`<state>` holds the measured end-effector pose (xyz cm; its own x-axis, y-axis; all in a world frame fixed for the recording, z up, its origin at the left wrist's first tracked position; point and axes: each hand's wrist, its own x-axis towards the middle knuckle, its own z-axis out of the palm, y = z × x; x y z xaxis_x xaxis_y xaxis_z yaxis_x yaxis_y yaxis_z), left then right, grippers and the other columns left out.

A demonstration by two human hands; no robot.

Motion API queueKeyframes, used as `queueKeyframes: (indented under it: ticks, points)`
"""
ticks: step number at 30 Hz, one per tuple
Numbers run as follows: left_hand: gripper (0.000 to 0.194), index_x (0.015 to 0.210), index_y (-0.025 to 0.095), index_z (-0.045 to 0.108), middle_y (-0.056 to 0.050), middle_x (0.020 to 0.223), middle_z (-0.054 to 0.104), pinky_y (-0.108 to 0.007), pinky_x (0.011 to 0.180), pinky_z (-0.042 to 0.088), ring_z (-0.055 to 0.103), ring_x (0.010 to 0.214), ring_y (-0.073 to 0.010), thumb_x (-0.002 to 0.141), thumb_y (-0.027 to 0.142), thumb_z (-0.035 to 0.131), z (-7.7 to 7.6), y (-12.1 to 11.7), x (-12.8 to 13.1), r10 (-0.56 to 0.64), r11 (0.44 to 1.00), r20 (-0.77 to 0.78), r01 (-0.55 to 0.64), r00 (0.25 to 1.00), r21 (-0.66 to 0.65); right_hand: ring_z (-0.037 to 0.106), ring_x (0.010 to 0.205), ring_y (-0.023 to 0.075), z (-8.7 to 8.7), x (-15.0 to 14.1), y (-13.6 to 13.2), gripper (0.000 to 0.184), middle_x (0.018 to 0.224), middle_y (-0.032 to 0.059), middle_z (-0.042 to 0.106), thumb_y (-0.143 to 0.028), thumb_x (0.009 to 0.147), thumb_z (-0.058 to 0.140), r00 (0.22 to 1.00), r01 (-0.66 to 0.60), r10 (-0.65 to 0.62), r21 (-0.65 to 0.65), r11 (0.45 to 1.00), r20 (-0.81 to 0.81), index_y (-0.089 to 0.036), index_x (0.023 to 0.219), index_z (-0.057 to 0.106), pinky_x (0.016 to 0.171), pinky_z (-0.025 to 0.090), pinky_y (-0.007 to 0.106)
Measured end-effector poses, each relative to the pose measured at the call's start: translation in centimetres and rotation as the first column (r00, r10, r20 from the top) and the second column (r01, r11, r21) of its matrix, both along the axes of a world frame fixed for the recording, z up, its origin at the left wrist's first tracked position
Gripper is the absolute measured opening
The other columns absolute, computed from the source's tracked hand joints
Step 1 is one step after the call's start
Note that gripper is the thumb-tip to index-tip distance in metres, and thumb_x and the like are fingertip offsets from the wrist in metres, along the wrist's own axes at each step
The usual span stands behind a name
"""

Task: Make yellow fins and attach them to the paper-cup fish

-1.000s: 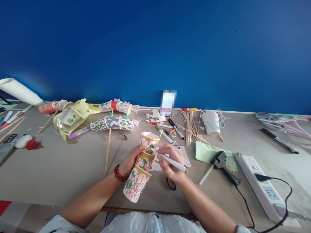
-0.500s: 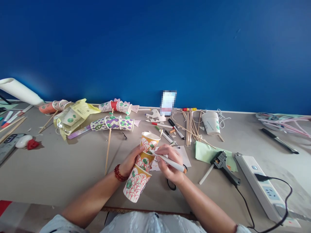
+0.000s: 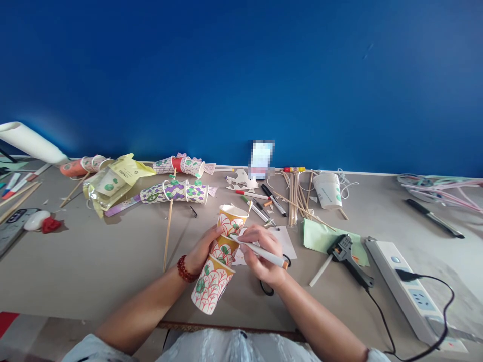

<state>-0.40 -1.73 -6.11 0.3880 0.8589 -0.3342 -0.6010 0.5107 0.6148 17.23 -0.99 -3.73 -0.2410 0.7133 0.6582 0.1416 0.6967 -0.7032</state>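
Note:
My left hand [image 3: 206, 247] grips a tilted chain of paper cups [image 3: 213, 284], joined end to end and decorated with red scale lines, orange bands and green spots. In my right hand [image 3: 266, 254] is a white marker [image 3: 266, 254] with an orange end, held like a pen. Its tip meets the cups near the joint between the upper and middle ones. Under my right hand lie a white paper sheet [image 3: 289, 244] and black-handled scissors [image 3: 267, 288], both partly hidden.
Decorated cup fish [image 3: 194, 192] on sticks lie at the back left, beside a yellow cup packet [image 3: 126, 176]. Markers and wooden sticks [image 3: 293, 198] are behind my hands. To the right are a glue gun [image 3: 349, 259], a power strip [image 3: 409, 291] and stacked paper cups [image 3: 327, 191].
My right hand and the marker have shifted very slightly to the left along the cups. The left hand and the cups are almost unmoved.

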Motion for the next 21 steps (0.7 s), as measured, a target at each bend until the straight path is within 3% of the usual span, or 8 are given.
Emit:
queueKeyframes:
  ticks: [5, 11, 17, 21]
  points:
    - [0.035, 0.106, 0.016, 0.073, -0.007, 0.088, 0.076, -0.032, 0.067, 0.054, 0.069, 0.071, -0.0204, 0.087, 0.044, 0.065, -0.51, 0.03, -0.2, -0.044, 0.999, -0.019, 0.044, 0.999, -0.01, 0.066, 0.069, 0.0204, -0.03, 0.09, 0.01, 0.016, 0.078, 0.0033, 0.07, -0.014, 0.085, 0.058, 0.999, 0.034, -0.034, -0.015, 0.999, -0.021, -0.024, 0.095, 0.063, 0.062, 0.053, 0.034]
    - [0.031, 0.104, 0.017, 0.074, -0.009, 0.104, 0.077, -0.034, 0.085, 0.054, 0.07, 0.096, -0.0263, 0.084, 0.04, 0.067, 0.19, 0.02, -0.02, -0.004, 1.0, -0.021, 0.005, 1.0, 0.011, 0.066, 0.067, 0.0201, 0.26, -0.05, -0.14, 0.015, 0.077, 0.0032, 0.071, -0.016, 0.085, 0.057, 1.0, 0.005, -0.005, -0.017, 1.0, 0.009, -0.024, 0.095, 0.065, 0.063, 0.053, 0.034]
    - [0.037, 0.107, 0.016, 0.072, -0.009, 0.094, 0.077, -0.035, 0.072, 0.054, 0.072, 0.083, -0.0259, 0.084, 0.045, 0.068, -0.14, -0.05, -0.05, -0.031, 0.999, -0.044, 0.029, 0.999, -0.026, 0.066, 0.068, 0.0209, 0.2, 0.07, -0.12, 0.012, 0.077, 0.0037, 0.071, -0.017, 0.086, 0.057, 0.998, 0.055, -0.055, -0.042, 0.998, -0.009, -0.025, 0.093, 0.064, 0.061, 0.053, 0.034]
    - [0.038, 0.106, 0.014, 0.072, -0.01, 0.102, 0.077, -0.036, 0.084, 0.054, 0.072, 0.097, -0.0279, 0.082, 0.042, 0.071, 0.01, 0.0, 0.01, 0.007, 1.0, -0.038, -0.008, 0.999, -0.013, 0.066, 0.067, 0.0204, 0.22, 0.07, -0.1, 0.014, 0.077, 0.004, 0.07, -0.017, 0.085, 0.057, 1.0, -0.003, 0.004, -0.053, 0.999, 0.005, -0.024, 0.094, 0.065, 0.061, 0.053, 0.034]
